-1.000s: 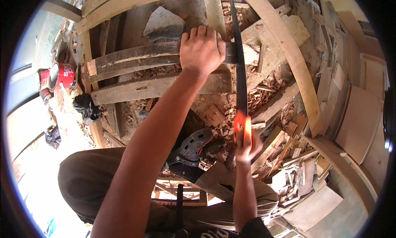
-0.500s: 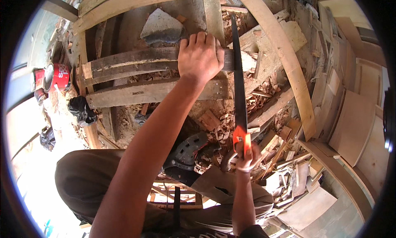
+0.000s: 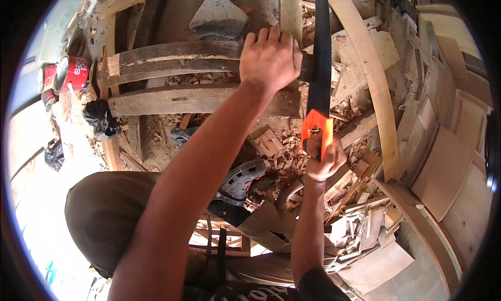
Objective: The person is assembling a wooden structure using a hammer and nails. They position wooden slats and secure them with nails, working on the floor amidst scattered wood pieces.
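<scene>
Since the earlier frame, the right hand (image 3: 327, 157) and the saw (image 3: 321, 55) have slid forward, toward 12 o'clock; the orange handle (image 3: 327, 136) now sits closer to the dark wooden bar (image 3: 177, 53), and the blade runs out past the top edge of view.

The right hand, toward 3 o'clock, is curled closed around the handle. The left hand (image 3: 270, 61), just past 12 o'clock, bears down on the bar with its fingers bunched together and hooked over the far edge; the fingertips are hidden.

The bar stretches from 10 o'clock to about 1 o'clock, where the blade crosses at its right-hand end. Whether the teeth sit in the wood cannot be told. A paler board (image 3: 172, 100) lies on the near side of the bar, a grey stone (image 3: 219, 16) rests beyond it toward 11 o'clock, and a long, light plank (image 3: 383, 92) stands apart toward 2 o'clock.

The saw looks light, its long blade thin and probably springy, so the closed handle is the place to hold it. The bar seems stiff, fairly heavy and rough, likely splintery along its pale seam; a palm pressed flat near the end, clear of the teeth, should steady it.
</scene>
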{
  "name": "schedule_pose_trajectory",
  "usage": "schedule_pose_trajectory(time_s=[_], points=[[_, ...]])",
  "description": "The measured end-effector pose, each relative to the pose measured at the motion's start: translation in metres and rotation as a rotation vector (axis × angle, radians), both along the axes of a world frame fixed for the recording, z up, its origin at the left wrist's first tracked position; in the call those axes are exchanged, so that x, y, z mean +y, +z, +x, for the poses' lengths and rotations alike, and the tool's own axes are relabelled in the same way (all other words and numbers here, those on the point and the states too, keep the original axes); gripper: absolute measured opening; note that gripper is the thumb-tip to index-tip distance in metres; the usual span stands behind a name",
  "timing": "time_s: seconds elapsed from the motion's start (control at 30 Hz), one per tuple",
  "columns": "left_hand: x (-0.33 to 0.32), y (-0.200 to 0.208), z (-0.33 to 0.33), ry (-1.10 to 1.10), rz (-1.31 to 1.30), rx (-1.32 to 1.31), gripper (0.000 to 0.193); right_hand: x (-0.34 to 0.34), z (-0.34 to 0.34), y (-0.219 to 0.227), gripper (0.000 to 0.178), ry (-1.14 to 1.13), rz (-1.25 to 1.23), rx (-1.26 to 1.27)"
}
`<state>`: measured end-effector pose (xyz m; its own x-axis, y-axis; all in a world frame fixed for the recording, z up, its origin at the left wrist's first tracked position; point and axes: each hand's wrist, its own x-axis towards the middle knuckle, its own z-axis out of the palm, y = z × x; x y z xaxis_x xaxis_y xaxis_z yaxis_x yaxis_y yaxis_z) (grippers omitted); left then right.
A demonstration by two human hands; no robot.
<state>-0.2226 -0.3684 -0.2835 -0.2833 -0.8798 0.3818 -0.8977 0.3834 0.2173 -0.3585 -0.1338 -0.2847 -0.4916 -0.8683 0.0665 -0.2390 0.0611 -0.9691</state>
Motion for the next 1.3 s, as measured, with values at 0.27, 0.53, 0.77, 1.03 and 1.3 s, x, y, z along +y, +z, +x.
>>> schedule_pose_trajectory(time_s=[0.27,0.53,0.77,1.03,1.3], points=[[-0.003,-0.002,0.008,0.029,0.019,-0.024,0.019,0.073,0.009,0.016,0.052,0.048,0.166,0.191],[-0.009,0.005,0.013,-0.012,0.042,-0.030,0.021,0.045,0.017,0.000,0.053,-0.031,0.233,0.009],[-0.007,0.008,0.003,-0.030,0.062,0.038,0.021,-0.037,0.004,0.005,0.041,-0.017,-0.007,0.045],[-0.005,0.008,0.003,-0.018,0.057,-0.021,0.021,0.082,0.010,0.011,0.055,-0.077,0.215,-0.027],[-0.007,0.007,0.009,-0.030,0.064,-0.038,0.020,0.052,0.015,0.013,0.048,-0.009,0.147,0.192]])
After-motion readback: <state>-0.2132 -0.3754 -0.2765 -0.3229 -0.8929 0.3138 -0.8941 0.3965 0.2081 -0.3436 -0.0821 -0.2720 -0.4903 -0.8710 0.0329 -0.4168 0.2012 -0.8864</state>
